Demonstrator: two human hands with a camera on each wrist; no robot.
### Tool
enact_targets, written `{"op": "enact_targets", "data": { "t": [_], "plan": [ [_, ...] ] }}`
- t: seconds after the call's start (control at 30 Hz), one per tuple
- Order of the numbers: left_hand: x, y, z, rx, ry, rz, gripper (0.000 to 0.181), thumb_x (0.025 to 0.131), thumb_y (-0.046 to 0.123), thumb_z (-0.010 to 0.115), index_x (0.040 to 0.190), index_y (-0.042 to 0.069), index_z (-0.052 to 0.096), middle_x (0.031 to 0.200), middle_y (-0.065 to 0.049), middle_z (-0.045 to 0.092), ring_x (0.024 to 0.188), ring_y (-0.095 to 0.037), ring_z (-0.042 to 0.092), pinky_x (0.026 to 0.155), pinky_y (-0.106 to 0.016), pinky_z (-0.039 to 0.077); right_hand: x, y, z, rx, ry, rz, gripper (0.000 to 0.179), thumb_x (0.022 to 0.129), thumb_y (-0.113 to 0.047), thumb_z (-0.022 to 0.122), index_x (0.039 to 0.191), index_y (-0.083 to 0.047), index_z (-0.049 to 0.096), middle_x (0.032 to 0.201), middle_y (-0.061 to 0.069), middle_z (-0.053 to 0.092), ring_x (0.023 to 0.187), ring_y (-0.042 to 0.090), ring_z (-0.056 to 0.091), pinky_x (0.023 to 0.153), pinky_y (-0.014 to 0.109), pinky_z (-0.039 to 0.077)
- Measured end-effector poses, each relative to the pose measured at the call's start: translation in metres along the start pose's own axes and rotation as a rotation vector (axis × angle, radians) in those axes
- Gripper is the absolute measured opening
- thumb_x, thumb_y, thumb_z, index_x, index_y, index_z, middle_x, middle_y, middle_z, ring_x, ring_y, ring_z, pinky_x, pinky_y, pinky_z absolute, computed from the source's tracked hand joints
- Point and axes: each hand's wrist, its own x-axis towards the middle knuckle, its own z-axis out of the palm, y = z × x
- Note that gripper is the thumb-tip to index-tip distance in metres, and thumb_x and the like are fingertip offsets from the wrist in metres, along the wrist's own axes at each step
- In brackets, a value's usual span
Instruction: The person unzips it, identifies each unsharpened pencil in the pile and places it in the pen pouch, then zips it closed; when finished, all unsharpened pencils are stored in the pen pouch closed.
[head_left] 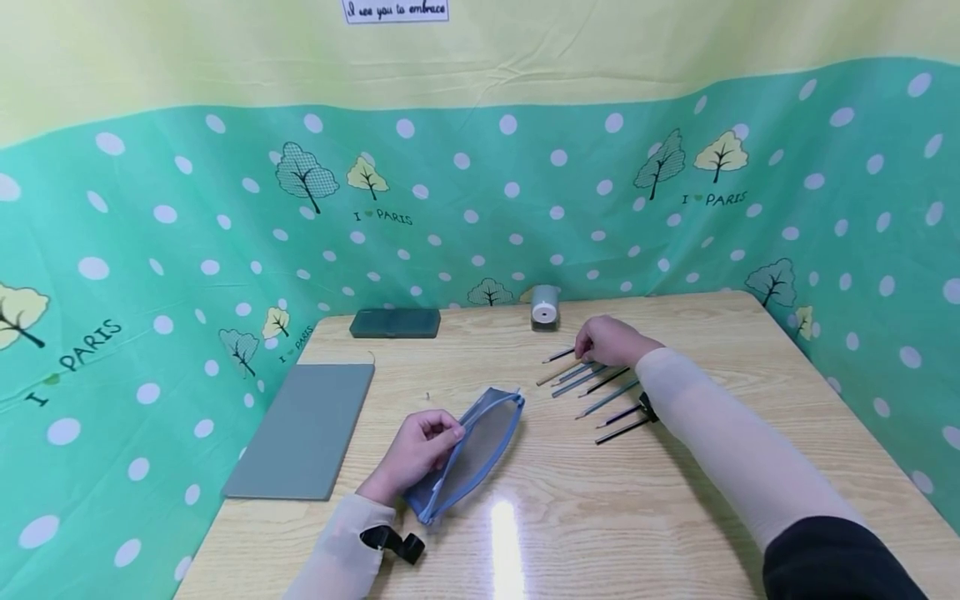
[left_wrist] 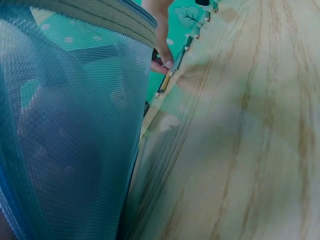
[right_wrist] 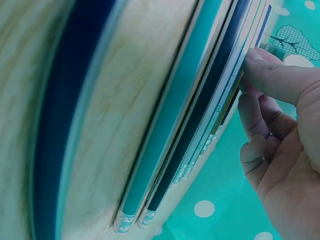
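A flat, grey, rectangular board [head_left: 303, 433] lies along the left side of the pale wood-grain table [head_left: 600, 508]; beyond it, near the back edge, lies an oblong dark green box [head_left: 395, 323]; farther right along that edge sits a small grey-and-white rounded object [head_left: 545, 305] with a dark hole in front; behind hangs a green-and-cream cloth [head_left: 480, 200] with pale dots, printed trees and "PARIS" lettering; a white, dark-bordered paper label [head_left: 396, 10] tops it, reading "I see you to embrace".
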Motion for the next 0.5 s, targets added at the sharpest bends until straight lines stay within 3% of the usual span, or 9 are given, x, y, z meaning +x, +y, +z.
{"op": "enact_targets", "data": {
  "t": [0.5],
  "plan": [
    [0.0009,-0.0004,-0.0002,-0.007,-0.009,0.001,0.016,0.104,0.009,0.065,0.096,-0.004,0.069,0.064,0.001,0.054,0.050,-0.007,0.047,0.047,-0.021,0.042,0.0097,0.0070,0.0056,-0.012,0.015,-0.009,0.020,0.088,-0.004,0.083,0.080,-0.021,0.078,0.086,-0.007,0.071,0.085,0.017,0.064,0.087,0.043,0.053]
  ]
}}
